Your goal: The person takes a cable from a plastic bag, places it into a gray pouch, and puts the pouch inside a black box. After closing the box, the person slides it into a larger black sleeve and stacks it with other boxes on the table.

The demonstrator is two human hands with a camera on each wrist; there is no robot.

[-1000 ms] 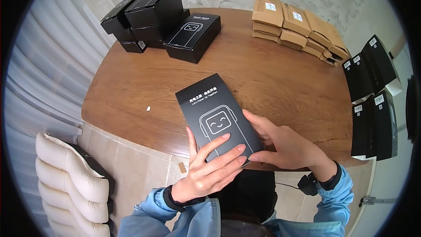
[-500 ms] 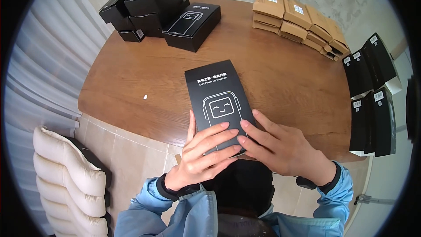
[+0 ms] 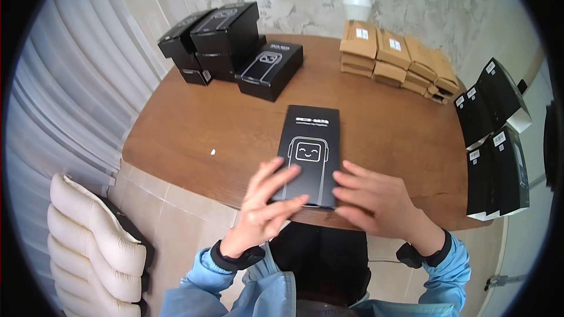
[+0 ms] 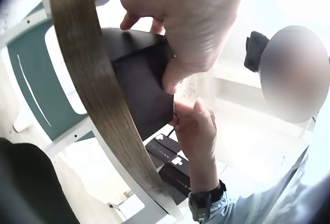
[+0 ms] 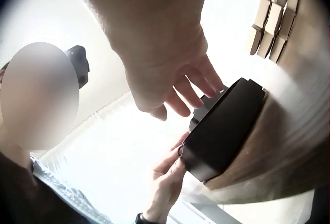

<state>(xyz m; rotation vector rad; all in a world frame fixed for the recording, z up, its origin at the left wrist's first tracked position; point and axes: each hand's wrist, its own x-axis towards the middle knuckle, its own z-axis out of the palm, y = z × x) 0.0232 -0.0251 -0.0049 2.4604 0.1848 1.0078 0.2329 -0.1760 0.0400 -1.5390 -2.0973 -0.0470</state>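
A black box point(image 3: 314, 179) with a white-line smiling robot drawing and white lettering lies flat near the table's front edge, its long sides running away from the body. Over its lower left side is my left hand point(image 3: 258, 211), fingers spread and slightly blurred. My right hand point(image 3: 385, 202) is at the box's right side, fingers loosely extended with the tips right at that edge. From the left wrist, the box's plain dark end point(image 4: 144, 92) shows at the wooden edge. The right wrist view shows straight, relaxed right fingers point(image 5: 188, 92) near the box.
Several similar black boxes point(image 3: 226, 35) are stacked at the table's back left. Brown cardboard boxes point(image 3: 390, 50) sit in rows at the back right. More black boxes point(image 3: 499, 141) with white labels stand at the right edge. A small white scrap point(image 3: 212, 152) lies on the left.
The box has gone from tilted in the hands to lying flat and straight on the table. Both hands have loosened from it, and the head view has shifted slightly.
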